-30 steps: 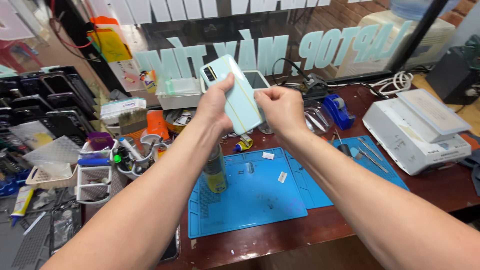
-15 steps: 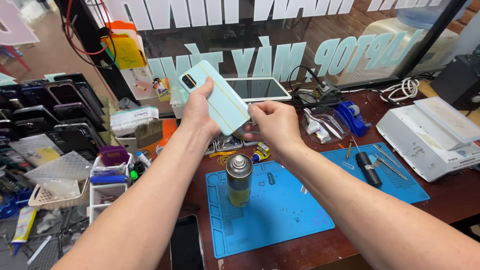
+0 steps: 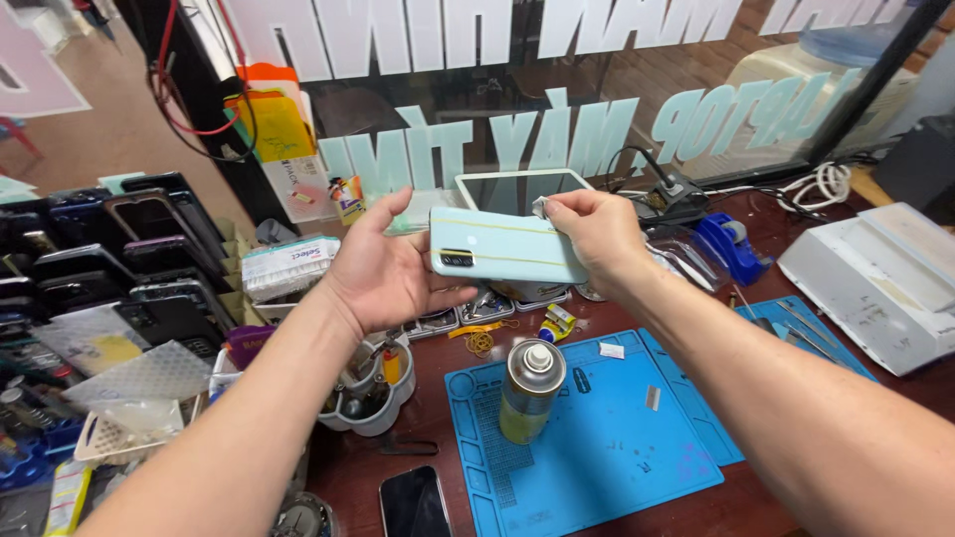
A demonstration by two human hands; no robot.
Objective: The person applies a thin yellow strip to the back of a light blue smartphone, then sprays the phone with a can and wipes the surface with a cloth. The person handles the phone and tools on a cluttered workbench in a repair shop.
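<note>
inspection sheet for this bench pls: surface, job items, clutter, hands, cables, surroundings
Surface: dark red-brown table, with a blue work mat and a second blue mat beside it.
Job's things: pale green phone, back side up, held level above the bench.
Clutter: spray can upright on the mat, tool cup, black phone at the near edge, tape dispenser, white printer, trays of phones at left.
Hands: left hand cradles the phone's left end; right hand grips its right end with a small white wad.
Cables: white coil, red wire.
Surroundings: lettered glass window.
</note>
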